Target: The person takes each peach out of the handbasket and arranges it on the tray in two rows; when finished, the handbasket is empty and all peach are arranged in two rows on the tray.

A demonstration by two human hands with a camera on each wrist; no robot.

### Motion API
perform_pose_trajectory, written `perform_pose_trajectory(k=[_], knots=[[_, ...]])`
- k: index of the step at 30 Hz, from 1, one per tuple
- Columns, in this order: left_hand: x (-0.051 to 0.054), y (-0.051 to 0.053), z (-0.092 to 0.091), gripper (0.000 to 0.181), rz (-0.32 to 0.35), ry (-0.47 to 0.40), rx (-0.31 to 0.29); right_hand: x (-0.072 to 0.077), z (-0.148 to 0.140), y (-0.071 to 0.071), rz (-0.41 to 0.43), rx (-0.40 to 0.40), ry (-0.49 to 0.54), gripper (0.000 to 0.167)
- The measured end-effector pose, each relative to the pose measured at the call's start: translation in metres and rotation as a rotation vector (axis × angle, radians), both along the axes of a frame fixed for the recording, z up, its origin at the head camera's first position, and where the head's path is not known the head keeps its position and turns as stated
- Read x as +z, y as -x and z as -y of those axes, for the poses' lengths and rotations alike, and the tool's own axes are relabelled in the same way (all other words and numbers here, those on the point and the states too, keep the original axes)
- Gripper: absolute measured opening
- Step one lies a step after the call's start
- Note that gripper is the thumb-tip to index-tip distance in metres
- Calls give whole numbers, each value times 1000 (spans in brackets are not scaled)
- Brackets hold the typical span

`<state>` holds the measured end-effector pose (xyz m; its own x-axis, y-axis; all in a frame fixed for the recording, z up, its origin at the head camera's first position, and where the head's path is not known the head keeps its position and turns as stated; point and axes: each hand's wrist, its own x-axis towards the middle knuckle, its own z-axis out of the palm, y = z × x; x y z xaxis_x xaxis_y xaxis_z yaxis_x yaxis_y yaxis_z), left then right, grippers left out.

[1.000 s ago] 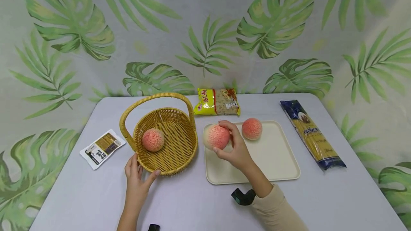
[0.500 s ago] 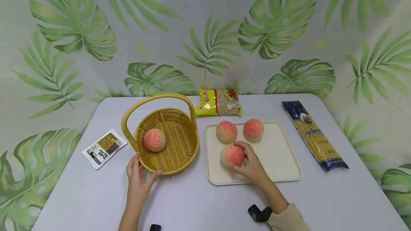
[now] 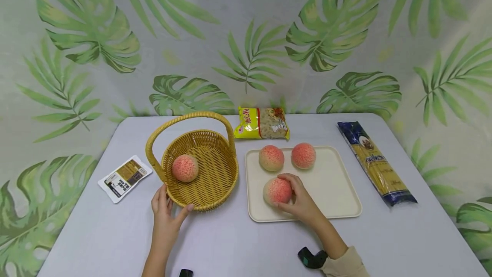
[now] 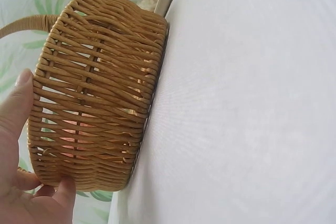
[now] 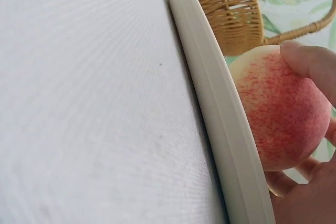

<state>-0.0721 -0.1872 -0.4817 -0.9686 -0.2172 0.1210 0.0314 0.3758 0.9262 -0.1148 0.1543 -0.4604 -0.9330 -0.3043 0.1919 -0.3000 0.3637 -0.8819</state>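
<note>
In the head view, my left hand (image 3: pixel 165 217) grips the near left rim of a wicker basket (image 3: pixel 221 183), thumb along the front and fingers at the side. One peach (image 3: pixel 185 168) lies inside the basket, towards its left. My right hand (image 3: pixel 303 202) holds another peach (image 3: pixel 276 191) at the near left of a cream tray (image 3: pixel 330 195). Two more peaches, one at the back left (image 3: pixel 271 158) and one beside it (image 3: pixel 303 156), sit on that tray. The right wrist view has the thumb on top of the held peach (image 5: pixel 283 114) and fingers beneath.
Behind the tray lies a yellow bag of dry food (image 3: pixel 261 123). A long blue-ended pasta pack (image 3: pixel 376 163) rests at the right. Left of the basket is a white and brown pouch (image 3: pixel 124 178). A leaf-print cloth (image 3: pixel 246 54) hangs behind the table.
My right hand has moved right and nearer with its peach, from the tray's back left to its near left. A peach at the back left now shows. My left hand stays at the basket.
</note>
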Motion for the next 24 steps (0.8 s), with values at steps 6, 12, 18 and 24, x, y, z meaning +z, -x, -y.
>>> perform_pose_trajectory(k=[6, 12, 18, 24], knots=[[-1, 0, 0, 96, -13, -2, 1, 10, -1, -3, -55, 9, -44, 69], [-1, 0, -1, 97, -3, -7, -1, 28, 1, -3, -199, -8, -35, 65], [1, -1, -1, 98, 13, -4, -1, 33, 10, 9, -398, 31, 102, 63], [2, -1, 0, 98, 13, 4, -3, 53, 47, 22, -536, 90, 205, 64]])
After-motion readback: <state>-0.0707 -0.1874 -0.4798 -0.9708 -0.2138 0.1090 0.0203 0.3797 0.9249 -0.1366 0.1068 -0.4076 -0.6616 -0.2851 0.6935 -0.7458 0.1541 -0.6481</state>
